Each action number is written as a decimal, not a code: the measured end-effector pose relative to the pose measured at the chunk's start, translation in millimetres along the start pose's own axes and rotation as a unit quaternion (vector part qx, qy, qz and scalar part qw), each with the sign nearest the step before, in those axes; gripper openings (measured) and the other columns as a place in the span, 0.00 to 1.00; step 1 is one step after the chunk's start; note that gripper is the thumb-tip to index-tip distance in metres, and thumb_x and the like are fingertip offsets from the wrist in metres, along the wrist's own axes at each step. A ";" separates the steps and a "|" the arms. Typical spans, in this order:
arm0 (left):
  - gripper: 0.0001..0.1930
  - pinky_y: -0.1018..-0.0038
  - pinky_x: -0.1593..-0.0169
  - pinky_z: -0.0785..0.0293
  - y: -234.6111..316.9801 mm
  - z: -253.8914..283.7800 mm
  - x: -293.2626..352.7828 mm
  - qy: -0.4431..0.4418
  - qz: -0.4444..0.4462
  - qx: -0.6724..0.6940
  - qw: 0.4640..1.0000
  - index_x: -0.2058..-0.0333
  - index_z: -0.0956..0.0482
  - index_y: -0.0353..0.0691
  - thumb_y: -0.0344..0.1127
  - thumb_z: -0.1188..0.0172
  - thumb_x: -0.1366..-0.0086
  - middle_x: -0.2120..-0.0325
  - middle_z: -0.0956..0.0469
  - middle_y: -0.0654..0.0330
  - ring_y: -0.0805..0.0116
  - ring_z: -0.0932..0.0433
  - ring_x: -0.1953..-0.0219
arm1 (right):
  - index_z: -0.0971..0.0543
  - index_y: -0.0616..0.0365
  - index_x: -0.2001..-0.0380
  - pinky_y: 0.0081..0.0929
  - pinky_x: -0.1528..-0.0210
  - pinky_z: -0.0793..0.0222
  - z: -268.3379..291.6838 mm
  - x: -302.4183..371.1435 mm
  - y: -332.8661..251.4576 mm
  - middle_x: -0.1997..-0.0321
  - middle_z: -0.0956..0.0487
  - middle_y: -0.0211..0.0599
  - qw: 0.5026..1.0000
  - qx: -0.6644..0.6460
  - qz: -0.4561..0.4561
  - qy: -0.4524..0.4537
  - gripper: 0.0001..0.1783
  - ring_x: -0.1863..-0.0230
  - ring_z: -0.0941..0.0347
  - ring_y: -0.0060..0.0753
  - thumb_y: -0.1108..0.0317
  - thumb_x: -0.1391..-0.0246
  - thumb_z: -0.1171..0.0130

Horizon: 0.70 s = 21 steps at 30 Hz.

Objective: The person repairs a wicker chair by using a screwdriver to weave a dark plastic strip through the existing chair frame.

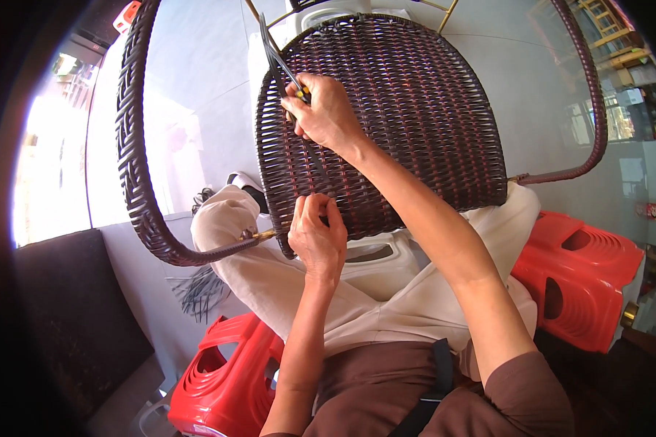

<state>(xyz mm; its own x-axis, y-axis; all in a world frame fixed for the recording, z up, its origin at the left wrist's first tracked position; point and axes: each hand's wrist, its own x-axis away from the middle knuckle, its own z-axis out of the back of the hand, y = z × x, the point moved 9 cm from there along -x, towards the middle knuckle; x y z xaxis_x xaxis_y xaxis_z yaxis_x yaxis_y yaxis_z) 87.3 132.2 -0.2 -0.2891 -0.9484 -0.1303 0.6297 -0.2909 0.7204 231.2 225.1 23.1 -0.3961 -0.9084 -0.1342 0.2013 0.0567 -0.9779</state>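
Note:
A dark brown woven wicker chair seat [393, 109] lies across my lap, rounded at its far end. My right hand [324, 113] is closed over the seat's left part, gripping a tool with a black-and-yellow handle [303, 94]. Long, thin grey-black strips [271, 52] rise from that hand toward the far left; whether one is the tool's shaft I cannot make out. Nearer me, my left hand [318, 237] rests at the seat's near left edge. Its fingers are bent and pressed together, and what they pinch is hidden.
The chair's wrapped arm hoops curve up at left [127, 138] and right [596, 95]. Red plastic stools stand at lower left [219, 379] and right [587, 273]. A bundle of dark strips [200, 291] lies on the floor beside my left leg. A white stool [379, 266] shows beneath the seat.

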 end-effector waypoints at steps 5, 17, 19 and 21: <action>0.02 0.71 0.76 0.33 -3.9 2.7 -0.1 0.023 -0.031 -0.011 0.999 0.73 0.27 0.36 0.26 0.44 0.47 0.79 0.28 0.59 0.64 0.28 0.82 | 0.26 0.66 0.74 0.17 0.87 0.33 -1.7 -7.6 -15.3 0.83 0.24 0.37 0.994 0.068 0.084 0.004 0.05 0.87 0.28 0.22 0.75 0.51 0.42; 0.08 0.77 0.74 0.36 -18.3 -17.5 -58.7 -0.144 -0.009 0.163 0.976 0.73 0.25 0.29 0.30 0.44 0.43 0.79 0.27 0.59 0.76 0.32 0.78 | 0.27 0.65 0.74 0.16 0.84 0.33 9.0 12.9 -40.1 0.81 0.24 0.36 0.997 -0.013 0.064 -0.035 0.03 0.85 0.28 0.19 0.76 0.50 0.44; 0.09 0.81 0.71 0.36 -30.4 -23.2 -57.1 -0.148 0.062 0.217 0.963 0.73 0.24 0.35 0.34 0.47 0.38 0.81 0.26 0.68 0.80 0.32 0.77 | 0.27 0.65 0.74 0.15 0.84 0.32 12.9 12.3 -32.0 0.80 0.24 0.36 0.997 -0.058 0.030 -0.030 0.03 0.84 0.27 0.19 0.75 0.50 0.44; 0.10 0.81 0.71 0.37 -27.6 -25.8 -56.6 -0.150 0.069 0.211 0.964 0.73 0.24 0.36 0.36 0.49 0.37 0.80 0.26 0.69 0.81 0.34 0.77 | 0.27 0.67 0.75 0.19 0.86 0.32 20.3 12.0 -27.0 0.84 0.25 0.38 0.996 -0.079 0.031 0.005 0.04 0.86 0.27 0.25 0.76 0.51 0.45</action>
<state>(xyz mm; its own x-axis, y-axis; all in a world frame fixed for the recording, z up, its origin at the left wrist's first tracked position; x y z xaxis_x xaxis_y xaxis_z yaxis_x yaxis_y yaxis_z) 104.9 190.6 -30.3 -0.4592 -0.8767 0.1431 0.3463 -0.0283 0.9377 239.2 204.3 51.2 -0.3958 -0.8972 -0.1960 0.0827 0.1778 -0.9806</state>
